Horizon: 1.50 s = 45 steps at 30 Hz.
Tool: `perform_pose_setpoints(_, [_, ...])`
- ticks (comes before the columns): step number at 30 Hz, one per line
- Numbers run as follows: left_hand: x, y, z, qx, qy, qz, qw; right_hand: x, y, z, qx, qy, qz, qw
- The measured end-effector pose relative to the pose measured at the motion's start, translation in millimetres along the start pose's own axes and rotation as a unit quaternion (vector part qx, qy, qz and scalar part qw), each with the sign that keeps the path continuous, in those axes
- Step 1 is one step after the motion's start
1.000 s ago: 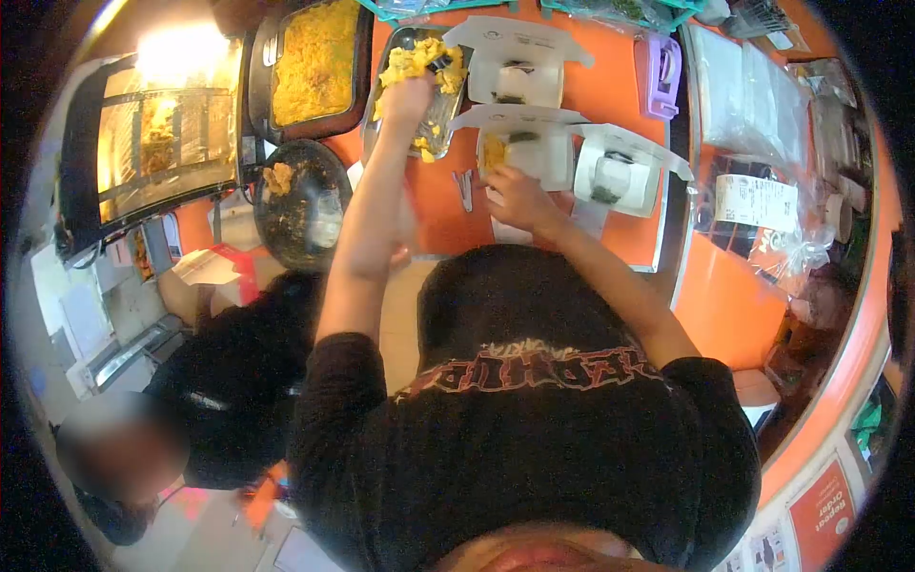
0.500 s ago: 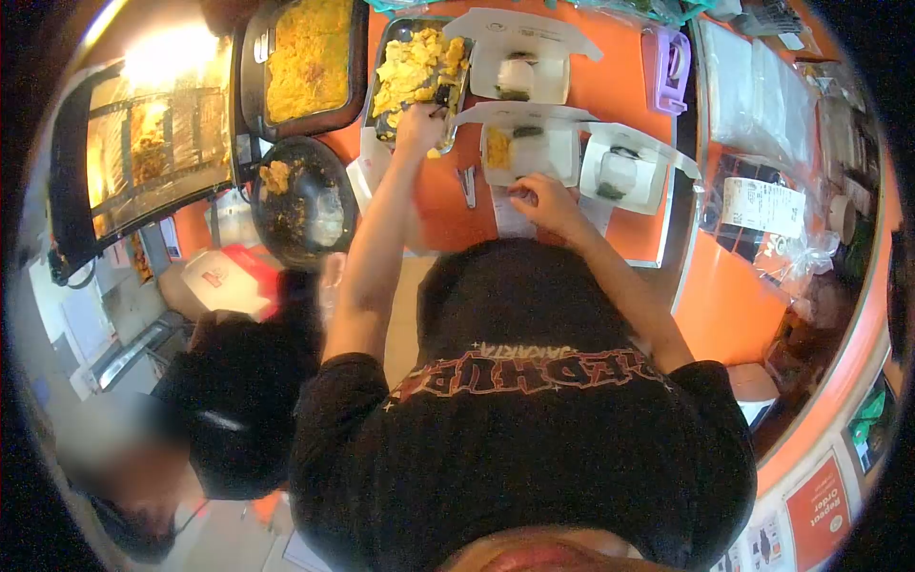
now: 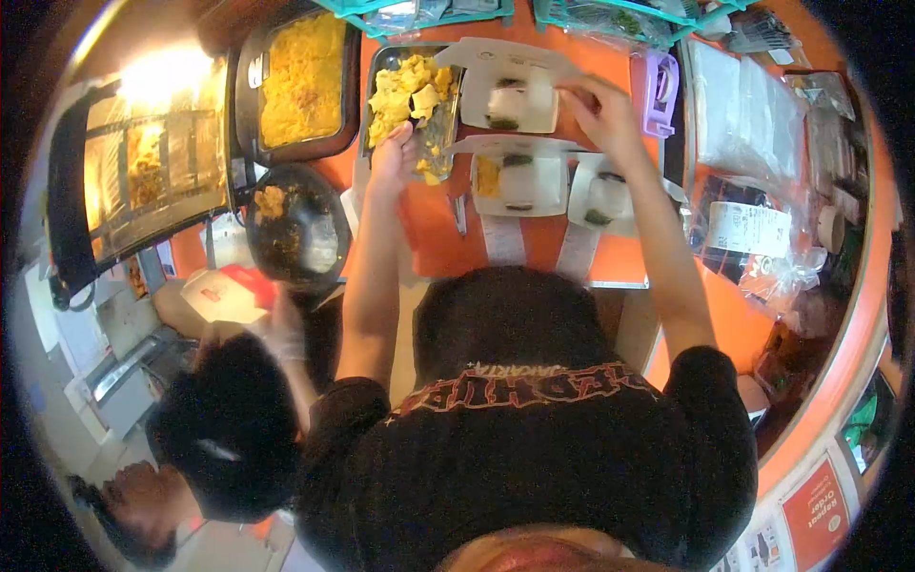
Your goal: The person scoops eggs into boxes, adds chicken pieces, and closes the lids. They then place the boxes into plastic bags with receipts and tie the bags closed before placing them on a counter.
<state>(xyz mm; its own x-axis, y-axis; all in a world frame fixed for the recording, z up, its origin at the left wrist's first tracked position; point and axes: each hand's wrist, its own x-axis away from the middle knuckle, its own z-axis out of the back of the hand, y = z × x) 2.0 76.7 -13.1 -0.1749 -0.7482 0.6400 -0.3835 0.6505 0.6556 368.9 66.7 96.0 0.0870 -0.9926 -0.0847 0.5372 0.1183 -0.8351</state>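
My left hand (image 3: 394, 157) is closed at the front edge of a dark tray (image 3: 444, 143) of yellow food pieces (image 3: 405, 91); what its fingers hold is too small to make out. My right hand (image 3: 602, 107) reaches over the back white box (image 3: 548, 110), its fingers pinched on the right end of the raised lid (image 3: 491, 65). Inside that box lie a white block and dark green bits. In front of it stands an open middle box (image 3: 543, 191) with yellow food at its left. A third white box (image 3: 624, 214) sits under my right forearm.
A large tray of yellow food (image 3: 303, 81) and a round dark pan (image 3: 297, 229) are at the left, beside a lit display case (image 3: 143, 162). At the right are a purple dispenser (image 3: 660, 95) and plastic bags (image 3: 748, 105). A co-worker's hand (image 3: 284, 329) is near a red-and-white box (image 3: 224, 294).
My right hand has moved from in front of the middle box up to the back box's lid. My left hand has shifted left and down along the tray. The view has tilted slightly.
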Motion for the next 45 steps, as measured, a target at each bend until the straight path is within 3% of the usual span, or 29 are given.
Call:
perform_pose_setpoints(5, [-7.4,31.3,-39.8,-0.079,-0.033,0.009,0.996,-78.6,80.4,-52.0,0.148,-0.196,0.201,0.948])
perform_pose_setpoints(7, [-24.0,22.9,-51.8,-0.246,0.011,-0.077,0.966,-83.6,81.7,-73.5,0.240,-0.255,0.283,0.893])
perform_pose_setpoints(8, [-34.0,17.9,-54.2,-0.326,0.033,-0.119,0.937,-83.6,82.2,-81.1,0.269,-0.267,0.257,0.889])
perform_pose_setpoints(10, [-52.9,11.4,-50.1,-0.484,0.023,-0.227,0.845,-79.4,83.0,-94.3,0.322,-0.291,0.202,0.878])
perform_pose_setpoints(12, [-54.4,4.3,-67.8,-0.617,0.041,-0.345,0.706,-84.2,97.1,-104.7,0.345,-0.291,0.215,0.866])
perform_pose_setpoints(16, [-69.8,-12.8,-78.3,-0.847,-0.015,-0.246,0.470,-83.1,93.2,-98.0,0.313,-0.315,0.195,0.874])
perform_pose_setpoints(17, [-76.5,-17.2,-77.7,-0.862,-0.032,-0.244,0.442,-84.1,88.5,-94.2,0.304,-0.315,0.193,0.878])
perform_pose_setpoints(26, [-30.3,21.8,-112.1,-0.775,0.046,-0.269,0.570,-86.1,79.4,-84.8,0.332,-0.353,0.157,0.860])
perform_pose_setpoints(29, [-33.7,24.3,-119.4,-0.766,0.045,-0.223,0.602,-85.9,70.2,-80.8,0.320,-0.364,0.091,0.870])
perform_pose_setpoints(32, [-63.0,10.2,-103.8,-0.782,0.012,-0.218,0.584,-82.5,77.5,-87.1,0.303,-0.343,0.105,0.883])
perform_pose_setpoints(35, [-52.4,31.6,-115.2,-0.752,0.027,-0.200,0.628,-85.4,121.8,-110.8,0.365,-0.322,0.174,0.856])
perform_pose_setpoints(38, [-62.8,16.4,-103.3,-0.731,0.034,-0.219,0.645,-83.9,97.2,-98.3,0.311,-0.321,0.089,0.890])
perform_pose_setpoints(41, [-77.8,-2.6,-88.8,-0.757,0.010,-0.209,0.619,-84.3,94.7,-100.5,0.313,-0.360,0.106,0.872])
perform_pose_setpoints(44, [-53.7,17.8,-86.1,-0.703,0.039,-0.261,0.660,-83.9,97.4,-103.9,0.318,-0.357,0.101,0.873])
perform_pose_setpoints(45, [-40.3,27.1,-86.5,-0.676,0.061,-0.238,0.695,-81.7,91.9,-99.6,0.306,-0.353,0.100,0.879])
